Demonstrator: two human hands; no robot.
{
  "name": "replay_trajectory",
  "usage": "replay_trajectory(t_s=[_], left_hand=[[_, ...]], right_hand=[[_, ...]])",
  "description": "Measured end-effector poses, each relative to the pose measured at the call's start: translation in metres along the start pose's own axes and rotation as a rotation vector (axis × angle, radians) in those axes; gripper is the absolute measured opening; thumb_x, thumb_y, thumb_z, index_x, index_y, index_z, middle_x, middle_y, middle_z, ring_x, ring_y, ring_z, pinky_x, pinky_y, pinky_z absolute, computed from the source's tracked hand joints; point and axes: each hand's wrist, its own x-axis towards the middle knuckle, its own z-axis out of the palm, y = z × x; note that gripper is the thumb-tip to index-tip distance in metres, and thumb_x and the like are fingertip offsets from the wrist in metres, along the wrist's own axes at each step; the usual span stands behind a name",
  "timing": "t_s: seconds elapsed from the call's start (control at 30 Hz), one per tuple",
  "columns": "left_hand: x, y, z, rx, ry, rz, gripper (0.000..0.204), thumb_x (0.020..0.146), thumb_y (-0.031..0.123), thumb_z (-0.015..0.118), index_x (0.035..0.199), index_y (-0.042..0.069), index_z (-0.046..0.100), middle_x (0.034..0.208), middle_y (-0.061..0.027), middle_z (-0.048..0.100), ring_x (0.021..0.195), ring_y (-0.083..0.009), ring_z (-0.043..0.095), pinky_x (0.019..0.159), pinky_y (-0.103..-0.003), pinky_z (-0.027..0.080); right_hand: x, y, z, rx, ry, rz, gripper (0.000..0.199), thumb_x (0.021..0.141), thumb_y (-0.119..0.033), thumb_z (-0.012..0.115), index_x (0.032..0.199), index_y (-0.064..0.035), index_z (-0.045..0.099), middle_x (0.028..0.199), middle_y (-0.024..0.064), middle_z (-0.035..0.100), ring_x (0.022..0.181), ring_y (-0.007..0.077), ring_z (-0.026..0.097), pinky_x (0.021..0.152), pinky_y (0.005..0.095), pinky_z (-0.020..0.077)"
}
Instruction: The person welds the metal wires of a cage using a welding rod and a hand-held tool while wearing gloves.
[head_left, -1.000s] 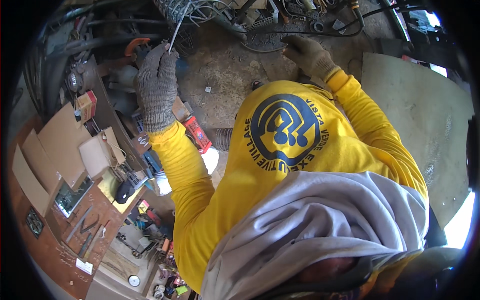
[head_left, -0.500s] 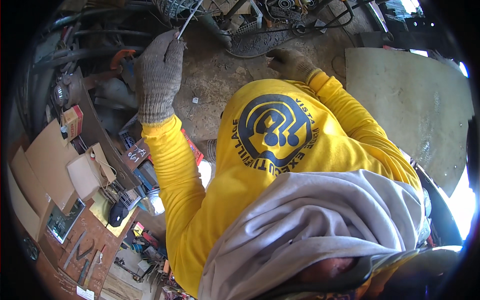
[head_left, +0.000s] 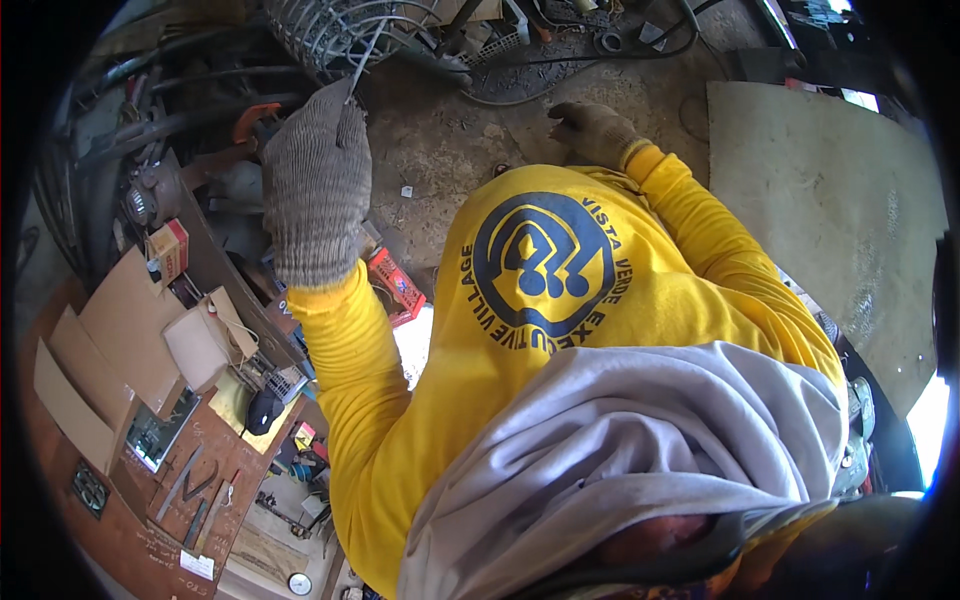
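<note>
My left hand (head_left: 318,185), in a soiled grey-brown knit glove, is raised in front of me. Its fingers are closed round a thin metal rod (head_left: 366,62) that points up and away. Just beyond the rod's end is a round wire cage (head_left: 325,28), like a fan guard; whether the two touch I cannot tell. My right hand (head_left: 597,135), gloved alike, hangs low over the floor to the right. Its fingers are slightly bent and apart from the thumb, and nothing shows in them. A hose or cable (head_left: 560,88) curves across the floor beyond it.
A large pale sheet (head_left: 830,220) stands at the right. On the left are cardboard boxes (head_left: 120,330) and a brown bench (head_left: 150,545) with hand tools. A red box (head_left: 398,288) sits below my left forearm. A white plastic crate (head_left: 497,47) and metal parts lie at the far side.
My left hand has come slightly nearer, with the rod still in it. More of the wire cage shows. My right hand has shifted a little right, and the whole view has swung slightly.
</note>
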Motion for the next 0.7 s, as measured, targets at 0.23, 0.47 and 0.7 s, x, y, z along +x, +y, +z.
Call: replay_trajectory(t_s=[0.23,0.47,0.7], left_hand=[[0.027,0.017,0.02,0.127,-0.022,-0.195,0.03,0.096,0.025,0.06,0.123,0.013,0.069,0.11,-0.0171,0.072,0.103,-0.0356,0.069,0.09,-0.045,0.054],[0.018,-0.015,0.076,0.056,0.243,-0.059,0.031,0.096,0.024,0.061,0.125,0.013,0.066,0.1,-0.0193,0.073,0.092,-0.038,0.071,0.081,-0.045,0.056],[0.01,0.008,0.072,-0.038,0.17,-0.145,0.034,0.096,0.019,0.062,0.129,0.012,0.062,0.099,-0.0197,0.073,0.089,-0.0375,0.072,0.077,-0.045,0.057]], right_hand=[[0.01,0.03,-0.031,-0.085,-0.027,-0.002,0.051,0.091,-0.037,0.064,0.131,-0.0061,0.063,0.117,0.0181,0.071,0.111,0.0346,0.067,0.097,0.0415,0.0513],[0.013,0.031,-0.043,-0.094,-0.086,0.032,0.052,0.092,-0.038,0.063,0.134,-0.0064,0.061,0.119,0.0179,0.071,0.112,0.0342,0.067,0.096,0.0418,0.0519],[0.01,0.041,-0.044,-0.115,-0.126,0.086,0.053,0.094,-0.039,0.059,0.138,-0.0094,0.058,0.123,0.0185,0.069,0.114,0.0351,0.066,0.099,0.0429,0.0504]])
